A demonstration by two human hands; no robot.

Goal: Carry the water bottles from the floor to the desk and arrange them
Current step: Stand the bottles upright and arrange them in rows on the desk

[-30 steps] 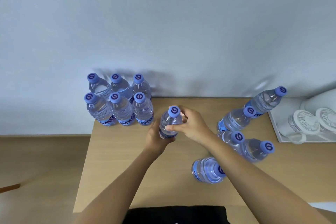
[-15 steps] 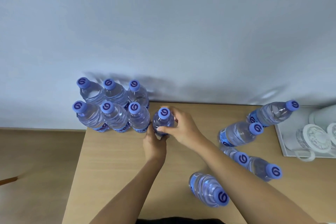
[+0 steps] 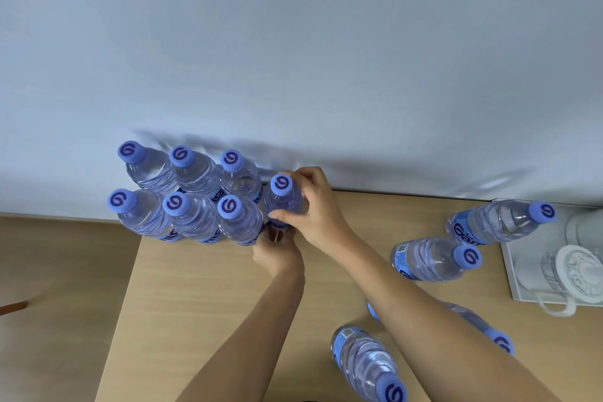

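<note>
Step in hand: seating a seventh water bottle upright, just right of the six-bottle block at the table's back-left. Right hand wraps its upper body, fingers curled behind the cap; left hand cups its base. Next, I'd say: press flush, let go, fetch a loose bottle lying to the right. Left fingers are hidden, so its grip is unclear; one bottle is mostly behind the right forearm.

Likely home or hotel room: wood desk against plain wall, tray with glass mugs.
</note>
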